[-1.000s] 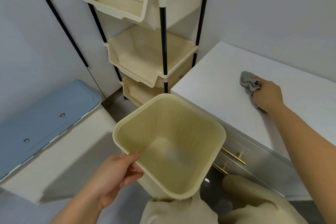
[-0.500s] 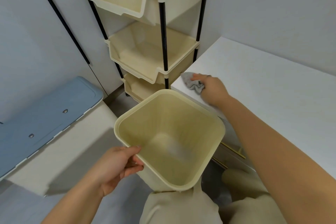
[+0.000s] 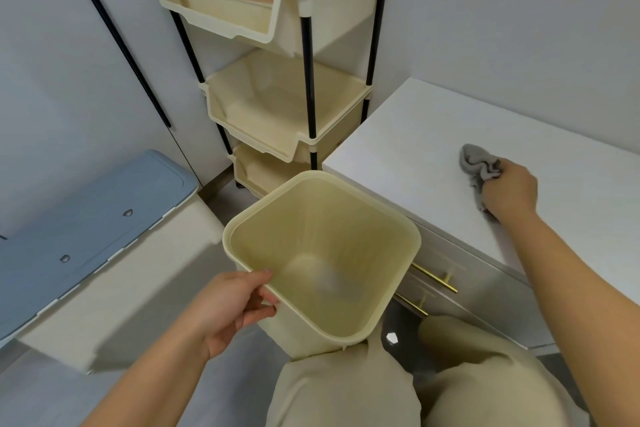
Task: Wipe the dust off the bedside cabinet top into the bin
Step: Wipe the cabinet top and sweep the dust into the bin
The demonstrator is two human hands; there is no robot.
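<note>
The cloth (image 3: 476,161) is a small grey rag, soft and limp. It lies bunched in the right hand (image 3: 509,191), whose grip is clamped round it, pressing it on the white cabinet top (image 3: 415,135) well to the right of the left edge. It likely weighs next to nothing and should slide easily on that smooth top. A fist hold with a flap free to sweep suits it. The bin (image 3: 346,218) is a cream plastic pail, probably light, fairly stiff and slick-walled. The left hand (image 3: 235,308) has its grip pinched on the near rim, thumb over the edge and fingers on the outer wall. It holds the mouth up by the cabinet's near left corner, and I cannot tell whether the two touch. The rim looks like the only sure purchase.
</note>
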